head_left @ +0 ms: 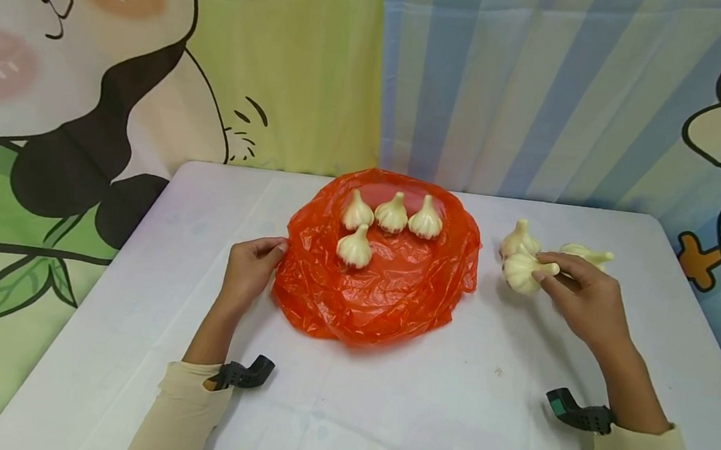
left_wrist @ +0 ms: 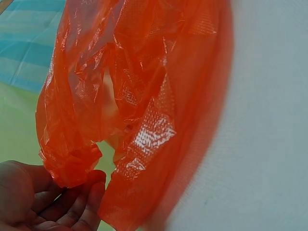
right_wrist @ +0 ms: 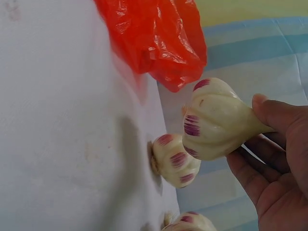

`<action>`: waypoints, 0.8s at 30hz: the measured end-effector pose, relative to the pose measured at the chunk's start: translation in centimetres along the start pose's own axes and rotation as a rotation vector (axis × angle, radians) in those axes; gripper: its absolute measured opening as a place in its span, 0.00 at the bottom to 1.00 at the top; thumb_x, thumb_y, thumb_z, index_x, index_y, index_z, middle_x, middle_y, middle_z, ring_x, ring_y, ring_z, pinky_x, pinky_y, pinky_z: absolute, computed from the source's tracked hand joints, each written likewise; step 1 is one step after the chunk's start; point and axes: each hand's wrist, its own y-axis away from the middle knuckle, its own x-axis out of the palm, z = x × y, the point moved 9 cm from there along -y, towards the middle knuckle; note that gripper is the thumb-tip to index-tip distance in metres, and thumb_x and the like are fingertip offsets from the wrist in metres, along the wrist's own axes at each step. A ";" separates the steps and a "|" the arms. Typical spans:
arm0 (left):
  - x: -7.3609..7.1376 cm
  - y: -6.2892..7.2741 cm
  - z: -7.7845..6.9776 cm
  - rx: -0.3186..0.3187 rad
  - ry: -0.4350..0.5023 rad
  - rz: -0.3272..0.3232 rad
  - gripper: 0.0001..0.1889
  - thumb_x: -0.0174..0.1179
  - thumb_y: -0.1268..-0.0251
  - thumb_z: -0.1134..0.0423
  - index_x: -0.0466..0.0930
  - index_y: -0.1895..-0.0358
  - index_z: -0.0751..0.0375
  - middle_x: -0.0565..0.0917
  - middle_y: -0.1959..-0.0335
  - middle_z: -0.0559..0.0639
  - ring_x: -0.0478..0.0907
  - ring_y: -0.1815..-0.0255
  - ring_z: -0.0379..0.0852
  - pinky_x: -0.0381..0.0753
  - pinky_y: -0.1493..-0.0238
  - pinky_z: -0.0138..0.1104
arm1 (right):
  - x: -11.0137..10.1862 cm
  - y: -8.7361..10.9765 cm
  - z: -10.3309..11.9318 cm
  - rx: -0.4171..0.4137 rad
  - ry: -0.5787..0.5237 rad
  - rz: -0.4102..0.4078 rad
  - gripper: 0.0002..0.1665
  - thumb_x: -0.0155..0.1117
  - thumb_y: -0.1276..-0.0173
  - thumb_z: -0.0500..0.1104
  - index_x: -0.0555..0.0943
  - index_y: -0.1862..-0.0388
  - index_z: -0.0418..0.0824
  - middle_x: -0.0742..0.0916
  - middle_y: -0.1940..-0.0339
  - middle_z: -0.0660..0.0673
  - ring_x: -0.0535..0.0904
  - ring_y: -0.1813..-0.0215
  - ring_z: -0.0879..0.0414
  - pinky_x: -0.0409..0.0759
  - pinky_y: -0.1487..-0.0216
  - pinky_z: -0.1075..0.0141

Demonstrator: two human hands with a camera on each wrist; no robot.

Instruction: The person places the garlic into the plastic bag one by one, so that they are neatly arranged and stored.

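A red plastic bag lies spread with its mouth facing up, and several garlic bulbs sit inside it. My left hand pinches the bag's left rim between thumb and fingers; the left wrist view shows the crumpled edge in that grip. To the right of the bag, my right hand holds a garlic bulb by its stem, raised off the table in the right wrist view. Two more bulbs are near that hand: one garlic bulb behind the held one, another beyond the fingers.
Everything rests on a white-covered table. Behind it hangs a printed cloth with cartoon figures and stripes. Dark bands with small devices are strapped on both wrists.
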 end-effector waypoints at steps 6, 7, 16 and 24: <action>0.0 -0.1 0.0 -0.004 -0.001 -0.003 0.17 0.56 0.27 0.57 0.83 0.48 0.65 0.83 0.53 0.56 0.79 0.53 0.47 0.81 0.57 0.27 | 0.1 -0.8 0.9 0.002 0.029 0.003 0.16 0.68 0.34 0.37 0.83 0.48 0.36 0.84 0.51 0.38 0.73 0.57 0.80 0.71 0.57 0.87; 0.0 -0.1 0.0 -0.004 -0.001 -0.003 0.17 0.56 0.27 0.56 0.83 0.47 0.65 0.83 0.52 0.56 0.79 0.53 0.47 0.80 0.57 0.27 | 0.1 -0.9 1.1 -0.006 0.028 0.000 0.16 0.68 0.34 0.37 0.84 0.48 0.36 0.84 0.51 0.38 0.73 0.57 0.80 0.70 0.57 0.87; 0.0 -0.1 0.1 -0.005 0.010 -0.006 0.16 0.56 0.27 0.57 0.83 0.48 0.66 0.83 0.52 0.57 0.79 0.54 0.46 0.80 0.57 0.27 | 0.5 -2.1 3.3 -0.064 -0.034 0.009 0.17 0.69 0.37 0.34 0.84 0.48 0.35 0.85 0.50 0.37 0.74 0.54 0.79 0.72 0.55 0.85; 0.1 -0.1 0.2 -0.004 0.017 -0.004 0.17 0.56 0.27 0.57 0.82 0.47 0.67 0.83 0.51 0.58 0.79 0.54 0.46 0.80 0.56 0.27 | 1.6 -3.3 4.9 -0.073 -0.065 0.055 0.16 0.69 0.36 0.34 0.84 0.49 0.35 0.85 0.48 0.39 0.74 0.51 0.76 0.73 0.54 0.82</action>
